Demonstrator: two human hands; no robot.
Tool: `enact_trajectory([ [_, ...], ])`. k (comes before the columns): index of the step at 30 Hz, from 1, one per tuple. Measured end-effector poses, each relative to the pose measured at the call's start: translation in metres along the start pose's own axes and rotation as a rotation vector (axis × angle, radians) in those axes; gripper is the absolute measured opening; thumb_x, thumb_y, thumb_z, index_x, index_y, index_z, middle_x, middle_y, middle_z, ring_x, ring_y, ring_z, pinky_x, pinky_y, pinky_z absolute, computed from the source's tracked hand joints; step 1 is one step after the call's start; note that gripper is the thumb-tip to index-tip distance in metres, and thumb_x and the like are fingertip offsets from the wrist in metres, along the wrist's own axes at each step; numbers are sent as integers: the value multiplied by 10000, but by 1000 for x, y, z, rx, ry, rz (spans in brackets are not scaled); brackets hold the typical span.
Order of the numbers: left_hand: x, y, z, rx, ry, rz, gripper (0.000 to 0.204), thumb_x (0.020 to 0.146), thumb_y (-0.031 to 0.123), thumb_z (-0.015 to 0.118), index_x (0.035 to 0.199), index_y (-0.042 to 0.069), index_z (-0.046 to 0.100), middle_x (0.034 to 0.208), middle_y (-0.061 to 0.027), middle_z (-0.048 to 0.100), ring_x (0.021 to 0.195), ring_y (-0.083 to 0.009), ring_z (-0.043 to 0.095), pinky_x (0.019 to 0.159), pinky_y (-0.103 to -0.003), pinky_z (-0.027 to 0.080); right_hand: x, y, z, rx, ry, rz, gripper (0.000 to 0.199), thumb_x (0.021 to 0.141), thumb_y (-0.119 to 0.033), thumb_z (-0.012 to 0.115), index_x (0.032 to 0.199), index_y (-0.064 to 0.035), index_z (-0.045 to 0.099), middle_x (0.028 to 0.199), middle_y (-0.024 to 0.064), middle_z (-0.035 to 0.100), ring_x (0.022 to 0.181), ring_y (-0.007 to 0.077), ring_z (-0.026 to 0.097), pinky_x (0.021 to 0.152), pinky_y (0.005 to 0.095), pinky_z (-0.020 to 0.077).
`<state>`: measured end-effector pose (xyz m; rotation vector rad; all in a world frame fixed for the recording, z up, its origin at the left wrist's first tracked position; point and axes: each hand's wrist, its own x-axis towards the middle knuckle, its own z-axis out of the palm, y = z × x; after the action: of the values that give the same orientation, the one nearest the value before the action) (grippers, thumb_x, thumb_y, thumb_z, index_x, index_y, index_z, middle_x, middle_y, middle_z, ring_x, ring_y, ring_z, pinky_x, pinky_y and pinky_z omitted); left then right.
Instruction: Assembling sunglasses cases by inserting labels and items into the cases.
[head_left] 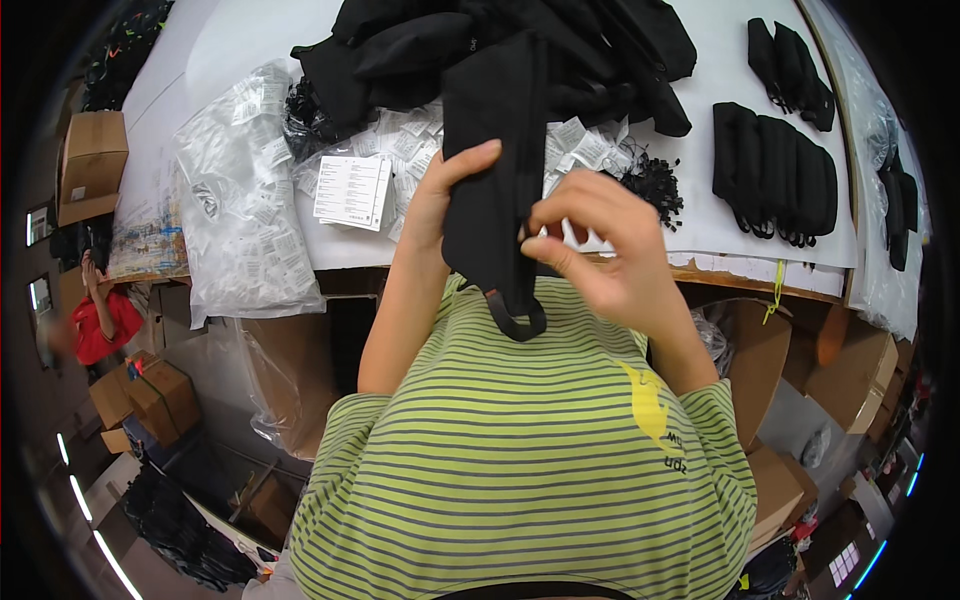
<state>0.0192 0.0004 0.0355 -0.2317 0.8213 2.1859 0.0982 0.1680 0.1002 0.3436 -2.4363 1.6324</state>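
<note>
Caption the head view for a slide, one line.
Left hand holds a looped black fabric pouch, right hand at its side edge.

The person in the green striped shirt [520,450] had a long black fabric piece [490,190] up in front of the chest, the left hand [437,195] gripping its left edge, thumb across the front. The right hand [610,245] was at the other edge, thumb and forefinger nearly together; I couldn't tell whether they pinched anything. A dark loop [518,328] hung from the lower end. Beyond, on the white table [340,250], lay a black heap [420,50], loose white tags [405,140], a printed white stack [350,190] and, at the left, a clear bag [240,220]. Over to the right sat a row of black bundles [775,170].
</note>
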Motion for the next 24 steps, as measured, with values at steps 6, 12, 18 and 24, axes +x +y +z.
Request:
enact_trajectory([
  [6, -1, -6, 0, -9, 37, -28, 243, 822, 119, 633, 1025, -8, 592, 844, -93, 662, 669, -175, 659, 597, -271, 555, -9, -1, -1, 41, -124, 48, 120, 761, -96, 700, 791, -44, 596, 669, 29, 529, 603, 167, 475, 520, 276, 362],
  [12, -8, -9, 24, 97, 83, 29, 304, 802, 104, 663, 1072, -14, 589, 876, -96, 663, 745, -163, 660, 674, -264, 551, 4, 6, -5, -1, 167, 127, 96, 772, -84, 674, 791, -35, 594, 653, 21, 496, 596, 131, 455, 518, 258, 327],
  [18, 7, 6, 2, -199, -48, -167, 223, 841, 130, 620, 1012, -13, 619, 854, -105, 676, 694, -190, 667, 609, -297, 563, -14, -8, 5, 110, -151, 128, 127, 764, -89, 683, 779, -26, 574, 669, 23, 482, 592, 135, 432, 528, 263, 316],
  [24, 0, 2, 8, -126, 25, -111, 218, 867, 177, 573, 965, -12, 621, 807, -107, 673, 627, -190, 653, 546, -292, 548, -11, -10, 11, 137, -114, 163, 118, 766, -76, 681, 779, -23, 577, 667, 25, 478, 596, 133, 433, 533, 262, 317],
])
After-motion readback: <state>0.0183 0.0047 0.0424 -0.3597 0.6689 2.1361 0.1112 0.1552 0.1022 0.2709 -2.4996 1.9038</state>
